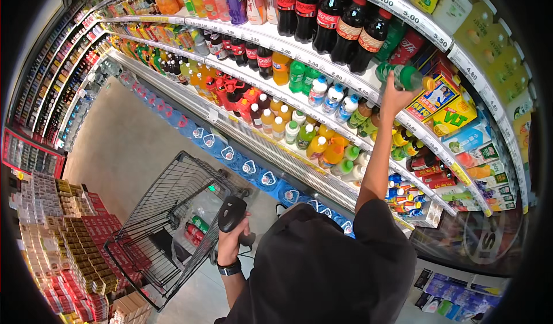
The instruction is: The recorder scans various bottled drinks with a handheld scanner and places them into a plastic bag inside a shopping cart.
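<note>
My right hand (395,95) grips a green plastic bottle with a yellow cap (405,77), tilted nearly on its side at the upper shelf. Large dark cola bottles (328,23) stand to its left, and yellow juice cartons (456,114) lie to its right. My left hand (236,233), with a black watch on the wrist, is closed around a black handheld barcode scanner (232,215). Beyond that hand stands a wire shopping cart (147,220). Inside the cart, a clear plastic bag holds a green bottle (200,223) and red packages (194,234).
Curved refrigerated shelves with price rails (276,45) cross the view. Juice bottles (317,146) fill a lower shelf. Large blue-wrapped water bottles (248,166) line the case's foot. Stacked cartons (82,246) stand at the left, beyond the cart, beside the grey floor (112,129).
</note>
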Available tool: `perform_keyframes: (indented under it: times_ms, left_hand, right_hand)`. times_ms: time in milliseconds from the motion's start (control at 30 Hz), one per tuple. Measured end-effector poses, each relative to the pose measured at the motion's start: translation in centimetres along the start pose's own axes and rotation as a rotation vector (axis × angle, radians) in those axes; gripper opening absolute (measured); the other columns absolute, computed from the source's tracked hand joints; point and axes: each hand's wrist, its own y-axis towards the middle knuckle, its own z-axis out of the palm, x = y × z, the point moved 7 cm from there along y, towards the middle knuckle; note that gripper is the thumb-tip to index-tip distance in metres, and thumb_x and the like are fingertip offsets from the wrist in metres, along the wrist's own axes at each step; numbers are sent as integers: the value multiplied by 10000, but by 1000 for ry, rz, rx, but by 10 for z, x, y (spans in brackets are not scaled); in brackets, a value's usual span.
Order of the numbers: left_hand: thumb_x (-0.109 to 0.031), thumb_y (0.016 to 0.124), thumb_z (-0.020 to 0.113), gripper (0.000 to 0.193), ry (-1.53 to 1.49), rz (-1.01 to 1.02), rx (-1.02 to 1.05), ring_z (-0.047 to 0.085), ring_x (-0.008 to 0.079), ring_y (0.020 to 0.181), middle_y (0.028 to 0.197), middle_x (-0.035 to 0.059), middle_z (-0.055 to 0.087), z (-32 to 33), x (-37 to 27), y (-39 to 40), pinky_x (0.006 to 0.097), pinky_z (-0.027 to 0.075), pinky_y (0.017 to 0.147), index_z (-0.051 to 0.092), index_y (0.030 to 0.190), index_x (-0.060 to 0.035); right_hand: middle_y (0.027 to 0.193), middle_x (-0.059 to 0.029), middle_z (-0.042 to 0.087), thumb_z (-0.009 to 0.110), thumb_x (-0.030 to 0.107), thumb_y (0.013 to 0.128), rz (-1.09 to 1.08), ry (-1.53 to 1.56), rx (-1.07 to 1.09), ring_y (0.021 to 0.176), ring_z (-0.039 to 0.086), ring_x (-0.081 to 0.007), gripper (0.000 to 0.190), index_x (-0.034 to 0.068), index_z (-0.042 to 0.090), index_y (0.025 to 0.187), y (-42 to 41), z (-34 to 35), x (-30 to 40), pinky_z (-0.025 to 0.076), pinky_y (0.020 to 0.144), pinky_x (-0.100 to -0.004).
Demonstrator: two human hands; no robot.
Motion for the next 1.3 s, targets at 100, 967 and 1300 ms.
perform_keyframes:
  times_ms: [100, 967, 1300]
  left_hand:
    - [-32, 865, 636, 208, 40, -20, 52, 499, 106, 636, 771, 27, 564, 11, -3, 1, 256, 395, 607, 604, 1063, 22]
    - [-85, 802, 763, 346, 98, 110, -176, 540, 56, 652, 933, 11, 674, -64, -21, -160, 217, 440, 563, 611, 1111, -55]
    - [-132, 780, 785, 300, 298, 333, -347, 542, 127, 743, 833, 51, 647, -112, -16, -245, 297, 465, 702, 612, 989, -2]
  right_hand:
    - [1243, -179, 516, 774, 50, 755, 89, 108, 0, 1119, 542, -248, 692, -45, 380, 1317, -17, -32, 6, 423, 989, -358]
    - [951, -61, 469, 504, 596, 897, 2095, 1573, 1591, 875, 466, -175, 843, -69, 342, 1390, -428, -77, 284, 397, 861, -336]
    - [1000, -146, 600, 378, 588, 959, 1940, 1036, 2177, 873, 635, -246, 871, -87, 173, 1471, -502, -132, 353, 527, 839, -361]
